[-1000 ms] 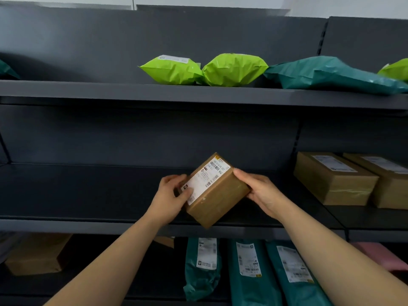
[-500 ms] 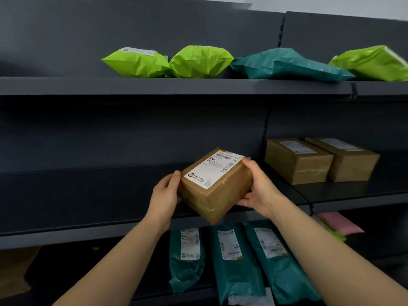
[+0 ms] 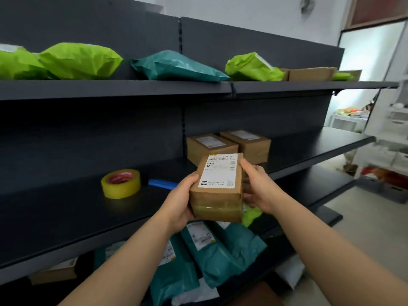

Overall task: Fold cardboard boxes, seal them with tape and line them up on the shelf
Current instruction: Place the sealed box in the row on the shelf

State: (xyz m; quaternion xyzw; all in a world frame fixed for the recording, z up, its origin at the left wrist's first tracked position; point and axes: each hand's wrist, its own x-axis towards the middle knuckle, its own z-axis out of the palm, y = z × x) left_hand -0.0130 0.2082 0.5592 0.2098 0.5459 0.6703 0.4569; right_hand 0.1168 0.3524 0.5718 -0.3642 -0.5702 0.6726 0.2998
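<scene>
A small brown cardboard box (image 3: 217,191) with a white shipping label on top and tape across its near face is held in the air in front of the middle shelf (image 3: 66,213). My left hand (image 3: 181,199) grips its left side and my right hand (image 3: 256,188) grips its right side. Just behind it, two sealed labelled boxes (image 3: 210,147) (image 3: 249,143) stand side by side on the same shelf. A yellow roll of tape (image 3: 121,183) lies on the shelf to the left, with a blue tool (image 3: 163,184) beside it.
Green and teal mailer bags (image 3: 176,67) and a cardboard box (image 3: 309,74) lie on the top shelf. Teal labelled bags (image 3: 209,250) fill the bottom shelf, with a brown box (image 3: 53,272) at the lower left. The shelf's right end opens onto floor and white racks (image 3: 393,140).
My view has swung right along the shelf, bringing the tape roll and the shelf end into sight. The box has turned straight in my hands and now sits closer to the two boxes.
</scene>
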